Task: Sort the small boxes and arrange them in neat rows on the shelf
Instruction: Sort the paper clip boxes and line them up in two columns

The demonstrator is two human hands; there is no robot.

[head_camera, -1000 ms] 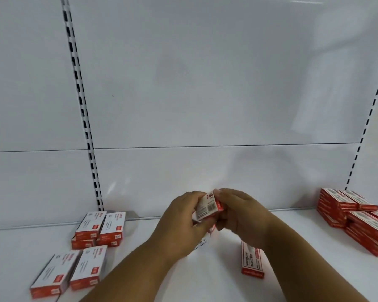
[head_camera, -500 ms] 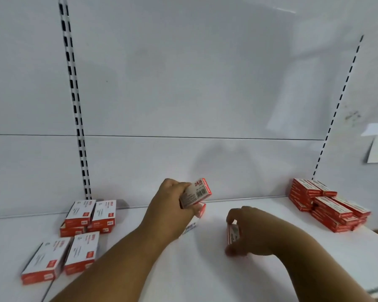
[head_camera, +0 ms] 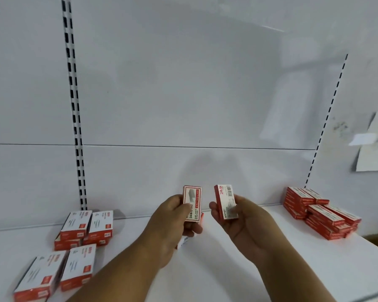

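Head view: left hand (head_camera: pixel 168 227) is gripping a red-and-white box (head_camera: pixel 192 203) upright, thumb across its face. Right hand (head_camera: pixel 242 223) is gripping a second box (head_camera: pixel 226 201), barcode side showing. Both are hovering above the white shelf (head_camera: pixel 271 269), slightly apart. Box stacks are sitting at left (head_camera: pixel 85 229) and right (head_camera: pixel 319 212).

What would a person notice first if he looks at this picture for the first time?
First the two hands raised in the middle, the left hand and the right hand, each holding a small box upright above the white shelf. Next, a pile of red boxes at the far right and flat white-topped boxes at the left.
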